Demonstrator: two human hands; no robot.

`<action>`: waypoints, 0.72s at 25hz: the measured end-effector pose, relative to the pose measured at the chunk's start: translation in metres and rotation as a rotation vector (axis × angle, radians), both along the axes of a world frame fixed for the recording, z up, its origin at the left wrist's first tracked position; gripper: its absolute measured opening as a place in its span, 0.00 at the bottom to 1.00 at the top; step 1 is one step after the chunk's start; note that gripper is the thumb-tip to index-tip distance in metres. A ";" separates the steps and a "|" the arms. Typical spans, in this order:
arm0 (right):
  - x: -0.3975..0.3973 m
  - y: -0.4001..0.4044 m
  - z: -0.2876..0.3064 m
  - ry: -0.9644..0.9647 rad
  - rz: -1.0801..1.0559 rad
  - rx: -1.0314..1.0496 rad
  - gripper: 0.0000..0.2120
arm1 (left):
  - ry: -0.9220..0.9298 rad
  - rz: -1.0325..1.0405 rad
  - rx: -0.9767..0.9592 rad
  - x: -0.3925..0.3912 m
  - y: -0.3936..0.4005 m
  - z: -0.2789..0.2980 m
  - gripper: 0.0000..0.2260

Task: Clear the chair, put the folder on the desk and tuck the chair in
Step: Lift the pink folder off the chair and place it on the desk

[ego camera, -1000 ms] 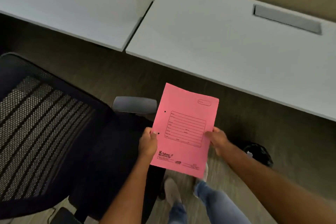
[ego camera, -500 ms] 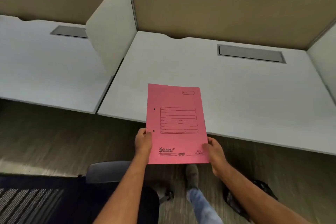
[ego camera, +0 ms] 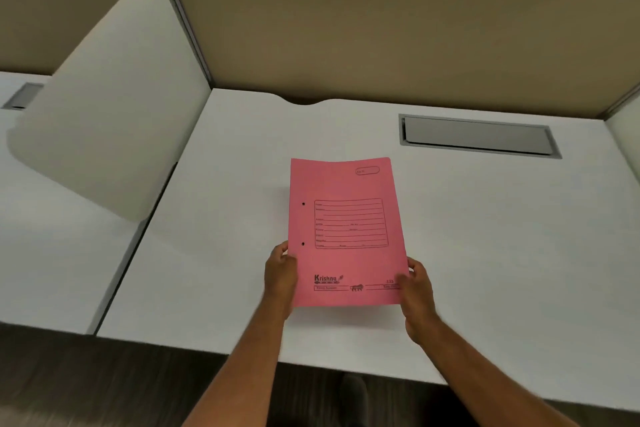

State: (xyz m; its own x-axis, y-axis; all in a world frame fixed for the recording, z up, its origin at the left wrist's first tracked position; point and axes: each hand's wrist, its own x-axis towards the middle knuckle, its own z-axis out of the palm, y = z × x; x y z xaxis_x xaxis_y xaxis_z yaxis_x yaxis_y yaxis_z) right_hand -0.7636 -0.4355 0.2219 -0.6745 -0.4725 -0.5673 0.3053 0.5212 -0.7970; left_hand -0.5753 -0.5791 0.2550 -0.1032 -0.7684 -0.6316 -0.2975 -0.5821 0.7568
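A pink paper folder (ego camera: 346,232) with a printed form on its cover is over the middle of the white desk (ego camera: 485,236), cover up and slightly bowed. My left hand (ego camera: 281,274) grips its lower left edge and my right hand (ego camera: 415,288) grips its lower right corner. Whether the folder rests on the desk or hovers just above it, I cannot tell. The chair is out of view.
A grey cable hatch (ego camera: 478,135) is set into the desk at the back right. A white divider panel (ego camera: 107,114) stands on the left, with a neighbouring desk (ego camera: 45,253) beyond it. Beige partition walls close the back. Dark floor shows below the desk's front edge.
The folder has moved forward from above the floor near the chair to over the desk, held in both hands throughout. The chair has dropped out of view as I stepped closer.
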 end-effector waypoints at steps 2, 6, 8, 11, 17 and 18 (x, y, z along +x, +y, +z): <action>-0.027 -0.031 -0.015 -0.002 -0.030 0.016 0.20 | -0.014 -0.017 -0.013 -0.024 -0.024 -0.014 0.18; -0.067 -0.082 -0.048 0.004 -0.043 0.044 0.19 | -0.022 -0.038 -0.003 -0.056 -0.063 -0.042 0.17; -0.081 -0.100 -0.060 0.014 -0.043 0.038 0.20 | -0.028 -0.056 -0.015 -0.066 -0.076 -0.056 0.20; -0.096 -0.115 -0.077 0.017 -0.002 0.007 0.22 | -0.064 -0.137 -0.067 -0.076 -0.091 -0.071 0.24; -0.101 -0.107 -0.105 0.536 0.439 0.144 0.44 | -0.424 -0.641 -0.333 -0.084 -0.102 -0.095 0.39; -0.100 -0.105 -0.109 0.645 0.542 0.154 0.44 | -0.537 -0.760 -0.377 -0.085 -0.099 -0.096 0.42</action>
